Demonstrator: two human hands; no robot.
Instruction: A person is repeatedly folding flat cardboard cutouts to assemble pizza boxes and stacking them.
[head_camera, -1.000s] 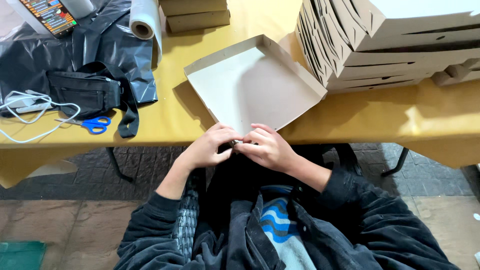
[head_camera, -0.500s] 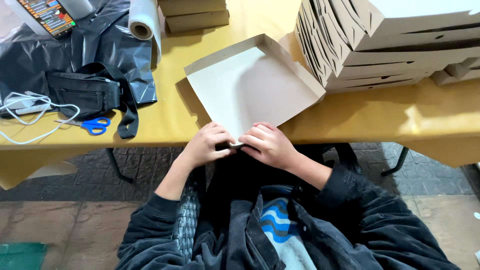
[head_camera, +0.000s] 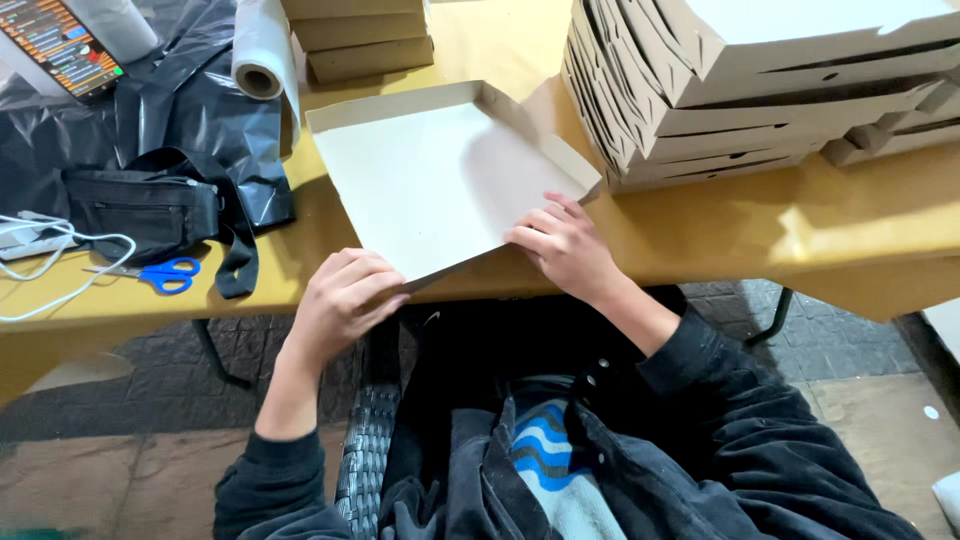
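Observation:
A flat, partly folded cardboard box (head_camera: 440, 180) lies on the yellow table (head_camera: 700, 220), white side up, with raised walls at its far and right sides. My left hand (head_camera: 340, 300) grips the box's near edge at its left corner. My right hand (head_camera: 565, 245) rests with spread fingers on the near right edge of the same box. Both hands hold the front flap at the table's edge.
A tall stack of folded cardboard boxes (head_camera: 760, 80) stands at the right. More flat boxes (head_camera: 360, 35) lie at the back. A roll of clear film (head_camera: 262, 50), black plastic sheet (head_camera: 170, 110), black pouch (head_camera: 150, 205), blue scissors (head_camera: 165, 275) and white cable (head_camera: 50, 260) lie left.
My hands were together at the box's near corner; now they have spread apart along its near edge. The view has moved closer to the table.

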